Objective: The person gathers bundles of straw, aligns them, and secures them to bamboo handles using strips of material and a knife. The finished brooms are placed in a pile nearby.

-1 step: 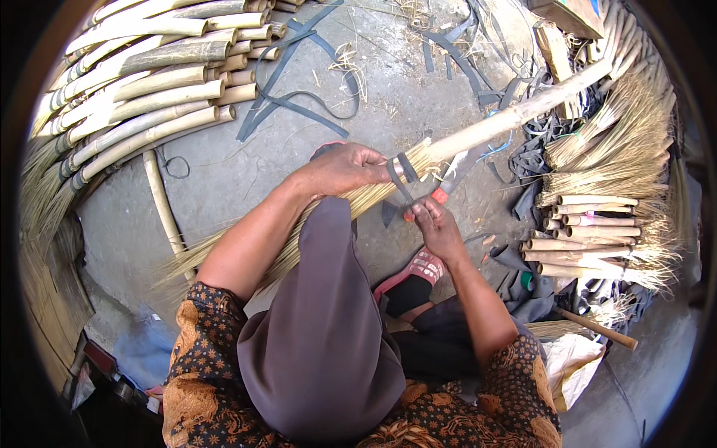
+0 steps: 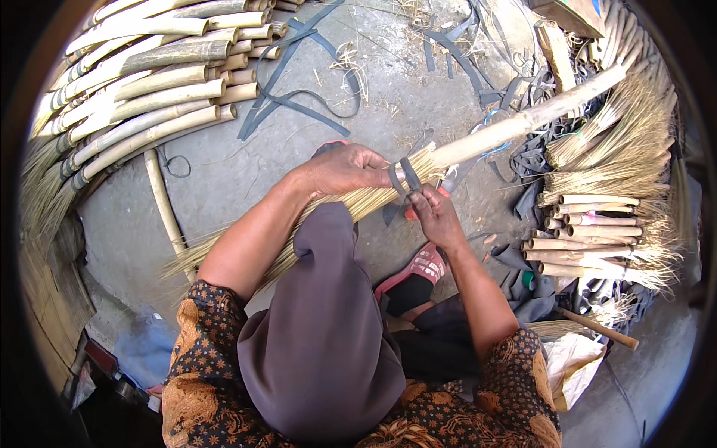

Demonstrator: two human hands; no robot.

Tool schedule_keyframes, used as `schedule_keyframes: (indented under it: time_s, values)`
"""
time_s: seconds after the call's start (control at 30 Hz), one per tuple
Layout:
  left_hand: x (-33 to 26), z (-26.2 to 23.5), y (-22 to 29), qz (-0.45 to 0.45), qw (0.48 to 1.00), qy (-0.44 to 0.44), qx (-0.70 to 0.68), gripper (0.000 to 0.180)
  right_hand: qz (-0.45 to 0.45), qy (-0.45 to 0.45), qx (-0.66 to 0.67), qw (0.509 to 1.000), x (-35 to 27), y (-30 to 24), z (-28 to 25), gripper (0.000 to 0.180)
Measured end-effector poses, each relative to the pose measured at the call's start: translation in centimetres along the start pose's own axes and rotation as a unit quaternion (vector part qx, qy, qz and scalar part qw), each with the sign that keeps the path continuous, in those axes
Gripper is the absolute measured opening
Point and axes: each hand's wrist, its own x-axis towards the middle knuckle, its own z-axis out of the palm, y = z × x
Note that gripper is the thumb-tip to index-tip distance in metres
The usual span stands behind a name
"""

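Across my lap lies a broom, its pale bamboo handle [image 2: 530,116] slanting to the upper right and its straw bristles [image 2: 366,203] to the lower left. My left hand [image 2: 347,166] is closed round the bristles just below where they meet the handle. A dark rubber strip [image 2: 408,172] circles the bristle tops. Thumb and fingers of my right hand [image 2: 437,216] pinch the strip's end close against the bundle's near side. Beneath that hand a red-handled tool [image 2: 443,193] shows in part; the hand hides the rest.
Bamboo-handled brooms [image 2: 172,89] are stacked at the upper left, beside a thin bamboo stick [image 2: 166,205]. Cut rubber strips [image 2: 299,104] lie on the concrete floor. At right are straw bundles [image 2: 597,149], short bamboo pieces [image 2: 582,243] and a wooden-handled tool [image 2: 597,328].
My right hand has moved up and left, nearer the bundle, and the free stretch of rubber strip is shorter. The handle's far end has shifted slightly to the right.
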Motion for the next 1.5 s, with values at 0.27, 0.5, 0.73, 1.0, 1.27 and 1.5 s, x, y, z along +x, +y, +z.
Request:
schedule_keyframes:
  time_s: [0.27, 0.5, 0.73, 1.0, 1.27, 1.5]
  values:
    - [0.5, 0.1, -0.3, -0.100, 0.982, 0.144, 0.067, 0.051, 0.054, -0.104, -0.253, 0.960, 5.5, -4.6, -2.0, 0.026]
    - [1.7, 2.3, -2.1, -0.100, 0.918, 0.256, 0.287, 0.046, -0.142, -0.039, -0.353, 0.924, 8.7, -8.5, -2.3, 0.045]
    - [1.3, 2.5, -1.1, -0.101, 0.917, 0.240, 0.303, 0.047, -0.235, -0.103, -0.478, 0.840, 12.6, -8.3, -1.4, 0.025]
    - [2.0, 1.6, -2.0, -0.103, 0.930, 0.247, 0.252, 0.061, -0.059, -0.173, -0.279, 0.943, 9.9, -7.2, -2.1, 0.020]
    - [2.7, 0.4, -4.7, -0.078, 0.939, 0.305, 0.139, 0.072, -0.105, 0.025, -0.158, 0.982, 4.7, -1.8, 2.2, 0.015]
    - [3.1, 0.4, -4.2, -0.092, 0.946, 0.271, 0.152, 0.079, -0.023, 0.198, -0.096, 0.975, 3.5, -1.3, 7.0, 0.019]
